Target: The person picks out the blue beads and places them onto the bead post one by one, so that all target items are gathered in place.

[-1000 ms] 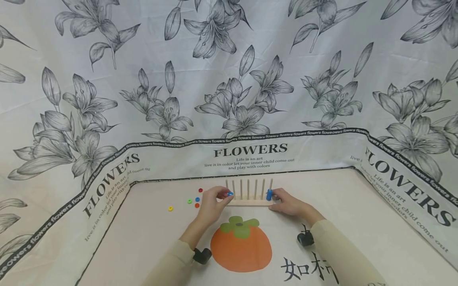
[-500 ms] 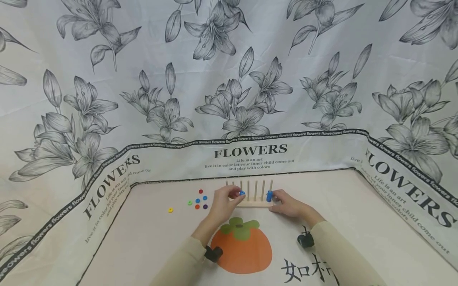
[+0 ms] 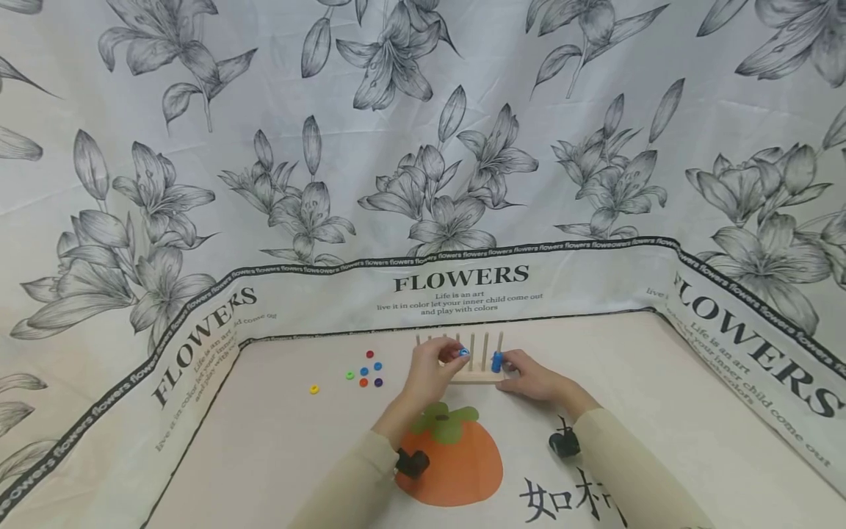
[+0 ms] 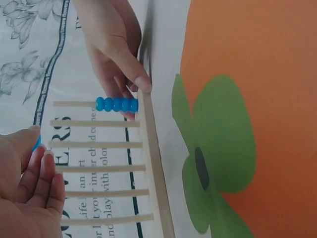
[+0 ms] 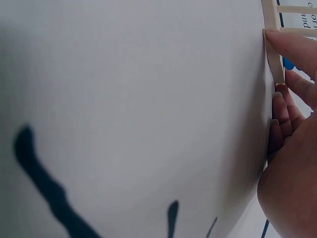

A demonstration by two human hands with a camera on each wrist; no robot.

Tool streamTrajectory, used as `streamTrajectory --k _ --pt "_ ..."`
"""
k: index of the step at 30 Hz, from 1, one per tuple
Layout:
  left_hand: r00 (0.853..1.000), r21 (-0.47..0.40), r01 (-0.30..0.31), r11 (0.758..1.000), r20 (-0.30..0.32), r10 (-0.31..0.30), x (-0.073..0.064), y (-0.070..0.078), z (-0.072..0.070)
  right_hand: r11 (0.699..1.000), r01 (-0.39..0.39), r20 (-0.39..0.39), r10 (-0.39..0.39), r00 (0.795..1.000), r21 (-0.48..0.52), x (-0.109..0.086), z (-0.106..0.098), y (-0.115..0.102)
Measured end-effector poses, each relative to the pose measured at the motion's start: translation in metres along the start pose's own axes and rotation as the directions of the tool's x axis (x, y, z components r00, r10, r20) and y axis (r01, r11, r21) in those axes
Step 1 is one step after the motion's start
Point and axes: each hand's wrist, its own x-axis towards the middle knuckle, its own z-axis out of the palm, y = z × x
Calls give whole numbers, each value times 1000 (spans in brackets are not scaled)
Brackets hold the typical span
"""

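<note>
My left hand (image 3: 428, 371) pinches a blue bead (image 3: 465, 353) between thumb and fingers, in front of the pegs of a wooden peg rack (image 3: 477, 379). In the left wrist view, only a sliver of that bead shows between the fingertips, level with the upper ends of the pegs. A stack of several blue beads (image 4: 117, 104) sits at the base of the rack's rightmost peg. My right hand (image 3: 534, 377) grips the right end of the rack, its thumb on the front of the base and its fingers behind. Other pegs in the left wrist view carry no beads.
Left of the rack, loose beads lie on the cloth: a red bead (image 3: 370, 354), a green bead (image 3: 350, 375), an orange bead (image 3: 363, 382), a purple bead (image 3: 379, 382), a yellow bead (image 3: 314, 389) and two blue ones. A flowered curtain (image 3: 463, 290) stands behind.
My left hand has moved right along the rack with the blue bead, uncovering a blue bead and the purple bead on the cloth. My right hand stays at the rack's end.
</note>
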Motion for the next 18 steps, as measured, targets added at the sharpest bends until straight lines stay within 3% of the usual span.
streamTrajectory --k 18 --pt "998 25 -55 998 -5 55 18 16 23 999 1 -22 -1 1000 34 6 5 8"
